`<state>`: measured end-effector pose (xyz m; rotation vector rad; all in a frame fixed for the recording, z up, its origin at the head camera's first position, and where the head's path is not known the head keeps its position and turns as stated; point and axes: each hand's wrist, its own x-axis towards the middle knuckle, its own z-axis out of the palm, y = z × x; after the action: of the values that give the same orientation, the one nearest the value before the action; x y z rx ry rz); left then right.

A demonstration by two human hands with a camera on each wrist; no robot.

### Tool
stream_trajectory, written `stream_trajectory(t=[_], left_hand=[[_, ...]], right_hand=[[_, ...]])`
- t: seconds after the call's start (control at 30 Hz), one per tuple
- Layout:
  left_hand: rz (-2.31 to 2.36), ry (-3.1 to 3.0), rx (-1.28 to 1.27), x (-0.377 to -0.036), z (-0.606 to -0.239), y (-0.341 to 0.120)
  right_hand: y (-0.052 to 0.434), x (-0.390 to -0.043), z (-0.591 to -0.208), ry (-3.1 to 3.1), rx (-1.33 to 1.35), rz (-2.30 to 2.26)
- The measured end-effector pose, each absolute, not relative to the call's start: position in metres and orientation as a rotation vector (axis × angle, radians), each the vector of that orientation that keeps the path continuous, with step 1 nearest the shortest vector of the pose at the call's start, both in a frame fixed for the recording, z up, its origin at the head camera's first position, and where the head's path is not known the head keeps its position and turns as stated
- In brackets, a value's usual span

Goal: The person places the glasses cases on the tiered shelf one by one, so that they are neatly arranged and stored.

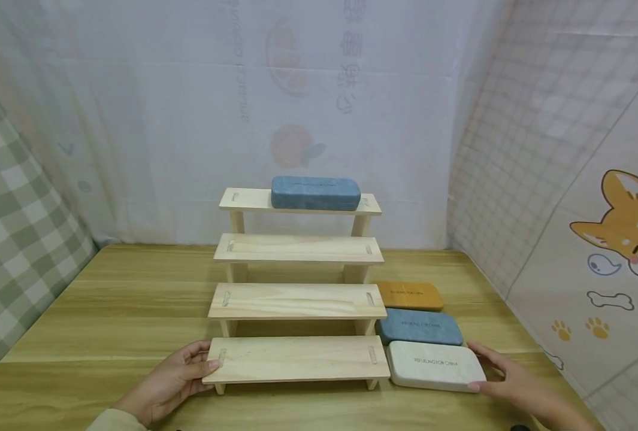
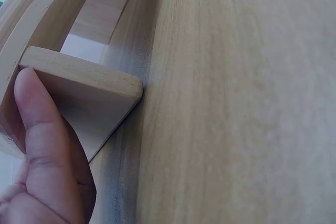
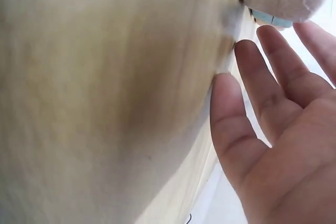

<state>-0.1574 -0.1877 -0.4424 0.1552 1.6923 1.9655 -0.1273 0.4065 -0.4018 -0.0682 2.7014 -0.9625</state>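
A tiered wooden display stand (image 1: 297, 359) with stepped shelves stands on the table. My left hand (image 1: 175, 383) grips the left end of its lowest shelf, thumb on top and fingers at the side and below. In the left wrist view, a finger of the left hand (image 2: 50, 156) lies against a leg of the stand (image 2: 84, 80). On the top shelf lies a blue glasses case (image 1: 316, 193). My right hand (image 1: 518, 383) is at the right end of a white case (image 1: 434, 366), its thumb by the front corner. The right wrist view shows that hand's (image 3: 289, 129) fingers spread and fairly straight.
Behind the white case lie another blue case (image 1: 423, 327) and an orange case (image 1: 411, 296), in a column along the stand's right side. A pale curtain (image 1: 162, 149) hangs behind the wooden table (image 1: 108, 311). Printed cloth (image 1: 556, 251) borders the right, green checked cloth (image 1: 17, 239) the left.
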Motion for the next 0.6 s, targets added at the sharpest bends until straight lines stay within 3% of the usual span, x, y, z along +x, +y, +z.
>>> stream_trajectory(t=[0.6], left_hand=[[1.965,1.700,0.151,-0.1579,-0.4441,-0.1882]], right_hand=[[0.4021,-0.1298,-0.4055,2.714,-0.073,-0.937]])
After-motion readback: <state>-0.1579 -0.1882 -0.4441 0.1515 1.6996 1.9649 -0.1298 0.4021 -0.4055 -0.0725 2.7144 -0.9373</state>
